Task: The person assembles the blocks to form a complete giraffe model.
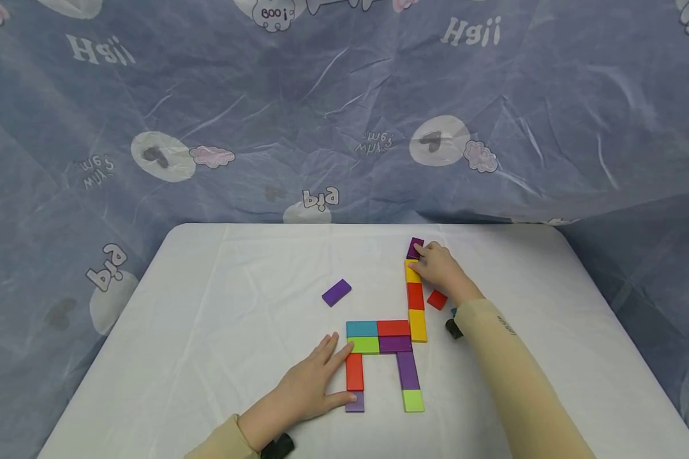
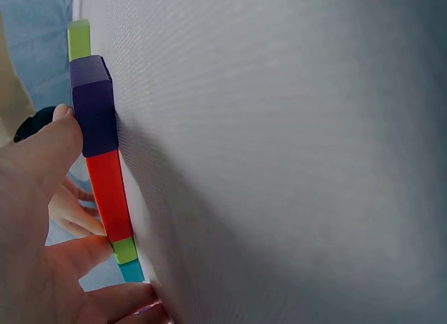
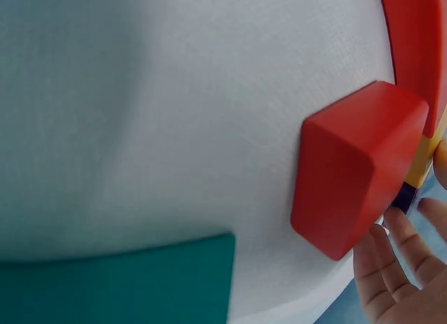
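White tabletop (image 1: 218, 319): spread left hand (image 1: 310, 386) touches joined multicoloured rectangular blocks (image 1: 362, 329); right hand (image 1: 441, 266) touches a dark maroon-purple rectangular block (image 1: 414, 244), grip unclear; left of its fingers, a violet rectangular block (image 1: 336, 293) lies unjoined.

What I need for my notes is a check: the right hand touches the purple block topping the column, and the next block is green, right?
No: the next block is yellow, not green, as the head view shows; the right hand does touch the purple block.

L hand (image 1: 310, 386) touches lime blk (image 1: 366, 346) & lilac blk (image 1: 358, 407), R hand (image 1: 441, 266) touches dk purple blk (image 1: 414, 244).
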A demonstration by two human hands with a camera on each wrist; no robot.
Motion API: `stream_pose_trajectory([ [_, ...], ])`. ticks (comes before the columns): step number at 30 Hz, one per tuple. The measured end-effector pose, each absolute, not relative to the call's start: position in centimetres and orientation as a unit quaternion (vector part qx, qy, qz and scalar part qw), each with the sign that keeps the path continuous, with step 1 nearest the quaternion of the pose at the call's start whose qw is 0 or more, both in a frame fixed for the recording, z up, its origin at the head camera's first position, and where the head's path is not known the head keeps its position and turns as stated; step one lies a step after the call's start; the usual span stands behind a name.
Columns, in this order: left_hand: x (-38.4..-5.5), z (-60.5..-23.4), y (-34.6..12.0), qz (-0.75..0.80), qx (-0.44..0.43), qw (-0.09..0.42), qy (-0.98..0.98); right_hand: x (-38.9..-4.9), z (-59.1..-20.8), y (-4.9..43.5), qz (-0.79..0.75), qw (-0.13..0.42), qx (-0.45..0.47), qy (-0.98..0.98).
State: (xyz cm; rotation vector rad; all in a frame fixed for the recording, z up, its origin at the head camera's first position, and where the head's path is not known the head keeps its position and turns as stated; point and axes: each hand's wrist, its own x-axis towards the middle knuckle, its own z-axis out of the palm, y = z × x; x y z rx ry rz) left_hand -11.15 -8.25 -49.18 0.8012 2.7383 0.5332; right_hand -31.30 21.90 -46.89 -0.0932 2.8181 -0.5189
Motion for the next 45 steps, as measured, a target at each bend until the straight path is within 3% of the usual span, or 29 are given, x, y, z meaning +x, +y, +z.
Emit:
stream_pose_trajectory([
  [45,-11.13,-49.24,-8.31,0.183,0.279,0.109,0.936,-30.55,-47.09,21.64,-0.157,0.111,-0.068,0.979],
])
